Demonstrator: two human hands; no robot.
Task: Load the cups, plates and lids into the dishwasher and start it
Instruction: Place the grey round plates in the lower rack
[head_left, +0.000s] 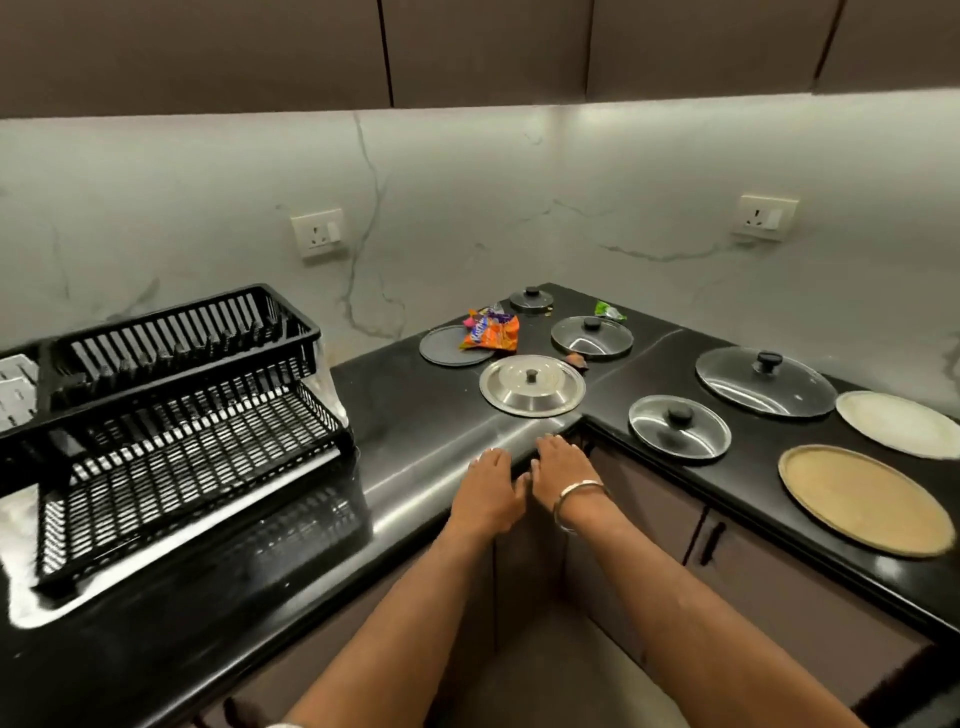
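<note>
Several lids lie on the black L-shaped counter (415, 415): a steel lid (532, 385) nearest my hands, a glass lid (679, 427) to its right, a big glass lid (765, 381), a smaller glass lid (591, 336), a small dark lid (532, 300) and a flat dark disc (451, 347). A white plate (898, 423) and a tan plate (865, 499) sit at the right. My left hand (488, 486) and my right hand (563, 467), with a bangle on the wrist, rest palm down, side by side, on the counter's inner corner edge, holding nothing. No dishwasher is in view.
A black two-tier dish rack (171, 415) stands empty on the left counter. An orange snack wrapper (491, 330) and a green wrapper (609, 310) lie among the lids. Cabinet doors with a dark handle (711, 543) run below the counter. Wall sockets (318, 235) sit on the marble backsplash.
</note>
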